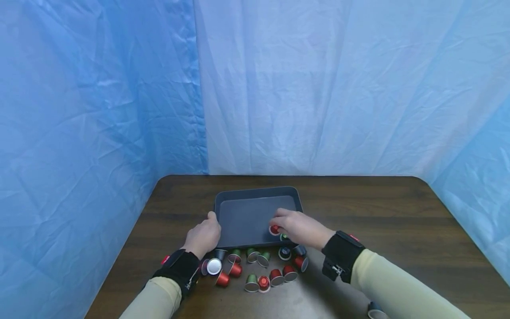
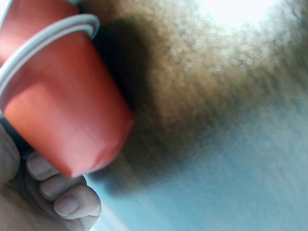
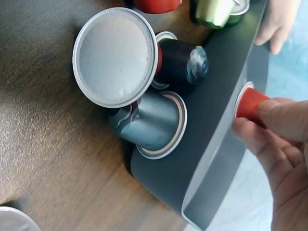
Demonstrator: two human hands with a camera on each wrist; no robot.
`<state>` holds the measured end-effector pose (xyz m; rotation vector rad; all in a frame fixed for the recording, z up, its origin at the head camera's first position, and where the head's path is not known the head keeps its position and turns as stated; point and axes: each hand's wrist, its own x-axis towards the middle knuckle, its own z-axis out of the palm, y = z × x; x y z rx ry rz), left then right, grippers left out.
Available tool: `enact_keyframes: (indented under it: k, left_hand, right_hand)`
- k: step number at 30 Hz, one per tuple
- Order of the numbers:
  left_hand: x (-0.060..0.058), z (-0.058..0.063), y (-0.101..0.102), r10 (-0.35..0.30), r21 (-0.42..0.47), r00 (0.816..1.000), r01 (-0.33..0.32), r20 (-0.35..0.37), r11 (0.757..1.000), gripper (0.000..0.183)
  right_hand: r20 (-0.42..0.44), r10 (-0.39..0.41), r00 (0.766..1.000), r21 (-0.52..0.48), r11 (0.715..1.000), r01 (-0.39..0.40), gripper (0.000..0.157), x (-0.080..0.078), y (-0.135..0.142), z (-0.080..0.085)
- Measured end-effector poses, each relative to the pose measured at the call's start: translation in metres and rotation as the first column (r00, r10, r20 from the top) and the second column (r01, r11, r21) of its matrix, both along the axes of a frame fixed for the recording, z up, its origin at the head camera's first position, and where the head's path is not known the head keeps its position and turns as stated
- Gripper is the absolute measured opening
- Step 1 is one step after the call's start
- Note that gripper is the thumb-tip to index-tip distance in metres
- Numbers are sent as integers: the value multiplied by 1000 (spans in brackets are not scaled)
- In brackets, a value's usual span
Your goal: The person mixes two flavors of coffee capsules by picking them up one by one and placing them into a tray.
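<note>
My right hand (image 1: 299, 228) pinches a red coffee capsule (image 3: 251, 105) between thumb and fingers, over the near right part of a dark grey baking tray (image 1: 243, 217). A green-topped capsule (image 1: 284, 237) shows just beneath that hand, inside the tray. At the tray's left end, my left hand (image 1: 203, 235) grips the rim, thumb on top. Its curled fingers (image 2: 67, 204) show in the left wrist view behind a red capsule (image 2: 72, 101) close to the camera. A dark blue-grey capsule (image 3: 154, 120) leans by the tray's outer wall in the right wrist view.
Several red, green and dark capsules lie on the wooden table (image 1: 366, 208) along the tray's near side, among them a white-faced one (image 1: 214, 266). Another capsule (image 1: 376, 311) sits by the right forearm. Blue sheets (image 1: 271, 88) hang behind and beside the table.
</note>
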<state>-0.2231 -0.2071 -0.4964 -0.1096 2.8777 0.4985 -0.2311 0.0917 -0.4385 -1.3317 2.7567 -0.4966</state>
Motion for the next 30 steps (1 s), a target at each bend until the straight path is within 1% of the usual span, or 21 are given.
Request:
enact_keyframes:
  k: [4, 9, 17, 25, 30]
  left_hand:
    - [0, 1, 0, 6, 1, 1000, -6, 0, 1000, 42]
    - [-1, 1, 0, -1, -16, 1000, 1, -18, 1000, 41]
    - [-1, 0, 0, 0, -16, 1000, 0, -17, 1000, 41]
    - [0, 0, 1, 9, 4, 1000, -9, -10, 1000, 38]
    - [-1, -1, 1, 9, -4, 1000, -9, -19, 1000, 36]
  right_hand:
    - [-7, 11, 1000, 23, 1000, -11, 26, 0, -3, -4]
    - [-45, 45, 998, 42, 998, -43, 23, -1, -5, -7]
    - [-116, 94, 989, 87, 993, -84, 18, -4, -9, -12]
    - [-64, 79, 995, 124, 990, -71, 20, -10, -13, -16]
    - [-45, 69, 997, 144, 988, -62, 19, -12, -14, -19]
